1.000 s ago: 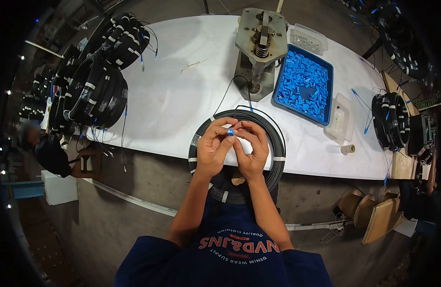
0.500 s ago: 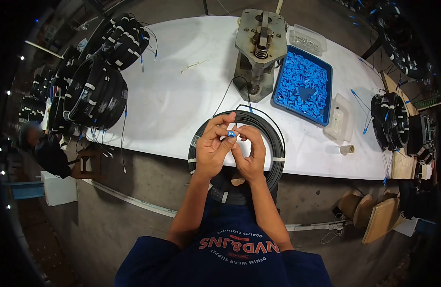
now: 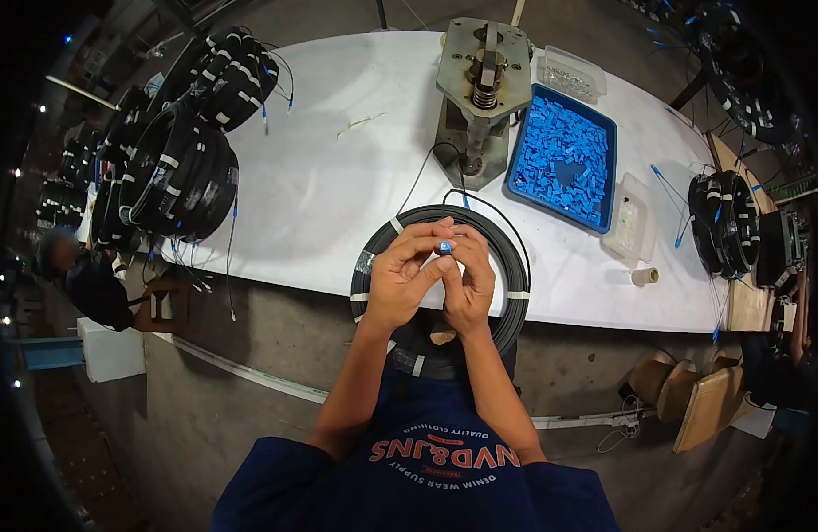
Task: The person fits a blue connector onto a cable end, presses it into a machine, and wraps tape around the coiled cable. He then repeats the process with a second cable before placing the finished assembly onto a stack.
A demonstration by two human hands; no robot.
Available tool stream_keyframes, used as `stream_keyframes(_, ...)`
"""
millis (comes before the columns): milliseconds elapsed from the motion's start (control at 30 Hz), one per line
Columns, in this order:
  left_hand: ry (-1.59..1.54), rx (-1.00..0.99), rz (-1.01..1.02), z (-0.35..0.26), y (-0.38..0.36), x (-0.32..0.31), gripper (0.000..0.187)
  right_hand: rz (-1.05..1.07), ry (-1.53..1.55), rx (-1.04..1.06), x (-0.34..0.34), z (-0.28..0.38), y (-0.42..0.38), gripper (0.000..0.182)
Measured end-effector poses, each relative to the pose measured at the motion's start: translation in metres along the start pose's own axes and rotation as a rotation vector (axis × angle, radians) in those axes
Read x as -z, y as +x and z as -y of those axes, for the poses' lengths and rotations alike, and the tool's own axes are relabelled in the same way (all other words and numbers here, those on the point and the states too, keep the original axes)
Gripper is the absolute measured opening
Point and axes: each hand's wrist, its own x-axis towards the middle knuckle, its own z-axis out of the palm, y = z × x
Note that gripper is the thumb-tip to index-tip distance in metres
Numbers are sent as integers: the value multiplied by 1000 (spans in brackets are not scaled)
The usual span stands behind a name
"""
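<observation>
My left hand (image 3: 404, 275) and my right hand (image 3: 469, 282) are pressed together over a black cable coil (image 3: 507, 266) at the table's front edge. Between their fingertips they pinch a small blue connector piece (image 3: 444, 246). A thin black cable end (image 3: 462, 193) rises from the coil toward the hands; where it joins the piece is hidden by the fingers.
A metal press tool (image 3: 482, 84) stands behind the coil. Right of it sit a blue tray (image 3: 562, 155) with several blue pieces and two clear boxes (image 3: 631, 217). Stacked black coils (image 3: 174, 168) fill the left; more coils (image 3: 724, 222) lie right. A small tape roll (image 3: 644, 276) rests near the edge.
Both hands closed tighter together and the blue piece shifted slightly to the right between the fingertips. The coil has not moved.
</observation>
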Motion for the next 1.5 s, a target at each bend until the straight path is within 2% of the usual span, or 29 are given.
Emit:
stream_keyframes(167, 88, 18, -6, -13, 1, 3, 38, 32, 127, -57, 1, -3, -2, 10)
stream_keyframes(367, 272, 4, -15, -30, 6, 6, 26, 68, 138, -102, 1, 1, -8, 8)
stream_keyframes(533, 132, 60, -22, -24, 3, 11, 21, 96, 247, -145, 5, 11, -12, 10)
stream_keyframes(600, 100, 52, -4, -23, 4, 11, 22, 83, 433, -335, 6, 20, -16, 11)
stream_keyframes(767, -74, 45, -64, -21, 3, 2, 20, 12, 436, -373, 6, 35, -17, 12)
stream_keyframes(833, -63, 47, -52, -23, 2, -1, 21, 19, 321, -325, 10, 38, -15, 12)
stream_keyframes(1000, -26, 24, 9, -29, 4, -3, 24, 25, 357, -348, 13, 47, -22, 14)
stream_keyframes(1067, -55, 63, 12, -31, 3, -4, 14, 26, 376, -353, 14, 49, -23, 15)
stream_keyframes(1400, -20, 84, 26, -31, 6, -8, 13, -35, 413, -416, 14, 48, -27, 18)
stream_keyframes(1500, -32, 104, 43, -30, 6, -6, 23, -12, 364, -405, 16, 49, -26, 18)
